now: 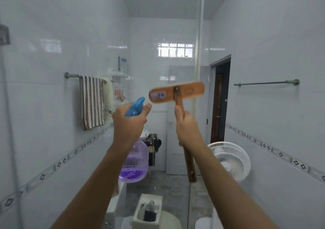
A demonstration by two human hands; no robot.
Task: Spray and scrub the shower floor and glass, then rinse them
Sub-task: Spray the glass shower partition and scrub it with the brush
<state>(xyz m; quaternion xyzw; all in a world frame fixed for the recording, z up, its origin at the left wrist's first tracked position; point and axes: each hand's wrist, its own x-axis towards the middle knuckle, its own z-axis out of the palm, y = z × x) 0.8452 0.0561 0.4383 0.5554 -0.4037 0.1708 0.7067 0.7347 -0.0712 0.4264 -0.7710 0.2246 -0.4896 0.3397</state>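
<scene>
Grip is tight on both sides: my left hand (129, 123) clasps the neck of the spray bottle (136, 160) just left of frame centre, its purple body hanging below the wrist. My right hand (186, 128) curls round the wooden handle of the brush (176, 92), whose head is raised crosswise at centre frame before the glass (175, 26).

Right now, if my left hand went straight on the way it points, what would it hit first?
Probably the shower glass ahead of the left hand and its spray bottle; nothing shows between, though depth is unclear.
</scene>
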